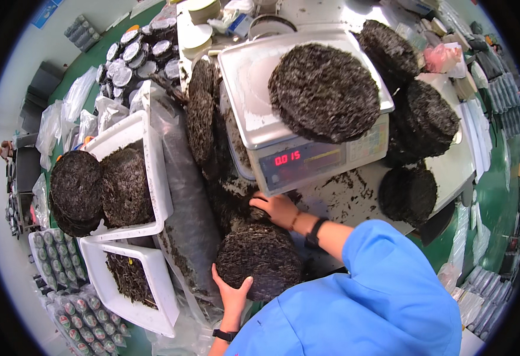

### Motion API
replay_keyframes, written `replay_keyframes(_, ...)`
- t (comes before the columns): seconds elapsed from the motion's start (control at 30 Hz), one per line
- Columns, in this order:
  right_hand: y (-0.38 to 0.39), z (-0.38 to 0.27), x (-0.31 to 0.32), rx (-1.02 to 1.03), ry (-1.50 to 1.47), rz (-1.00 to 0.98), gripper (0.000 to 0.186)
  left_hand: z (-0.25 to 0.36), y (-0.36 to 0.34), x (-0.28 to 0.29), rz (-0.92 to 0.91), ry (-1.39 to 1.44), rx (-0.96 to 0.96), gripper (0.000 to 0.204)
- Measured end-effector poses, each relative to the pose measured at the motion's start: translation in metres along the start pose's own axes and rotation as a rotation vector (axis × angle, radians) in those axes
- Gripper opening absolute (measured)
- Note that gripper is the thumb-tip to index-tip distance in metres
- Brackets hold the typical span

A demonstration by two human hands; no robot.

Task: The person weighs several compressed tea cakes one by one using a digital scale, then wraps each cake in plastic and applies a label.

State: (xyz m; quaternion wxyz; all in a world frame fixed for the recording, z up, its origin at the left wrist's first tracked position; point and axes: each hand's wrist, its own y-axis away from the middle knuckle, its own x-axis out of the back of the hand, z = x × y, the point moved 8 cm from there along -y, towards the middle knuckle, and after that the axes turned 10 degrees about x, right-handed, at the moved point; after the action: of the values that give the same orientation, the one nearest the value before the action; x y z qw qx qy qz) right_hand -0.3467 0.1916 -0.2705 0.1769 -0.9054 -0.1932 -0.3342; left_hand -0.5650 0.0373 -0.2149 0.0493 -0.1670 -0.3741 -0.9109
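My left hand (233, 291) grips the left edge of a round, dark, fibrous disc (260, 258) at the lower middle. Above it my right hand (275, 209) has bent fingers in dark loose material (233, 210); what they hold is hidden. A long grey plastic bag (186, 219) lies left of my hands. Beyond my right hand stands a digital scale (307, 160) with a red display, and a similar disc (322, 92) rests on its metal pan (242, 71). Another dark disc (201, 113) leans on edge left of the scale.
White trays (168, 196) at left hold discs (73, 193) and loose dark pieces (129, 279). More discs (408, 193) sit right of the scale on the white table (337, 196), among scattered crumbs. Packed bottles or packages (58, 258) and plastic bags (52, 124) stand on the green floor.
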Motion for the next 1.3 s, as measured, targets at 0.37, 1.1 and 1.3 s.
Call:
replay_keyframes(0.37,0.028,-0.18,0.291,0.314,0.285,0.494,0.028,0.009,-0.027,-0.002,-0.024,0.024,-0.083,0.111)
replay_keyframes(1.1,0.121,0.026,0.287,-0.531,-0.759,0.926,0.064,0.365,0.005,-0.154,0.153,-0.445,-1.099,0.099)
replay_keyframes(1.3,0.103,0.036,0.277,-0.557,-1.079,0.899,0.086,0.402,-0.072,-0.216,0.06,-0.808,-0.802,0.105)
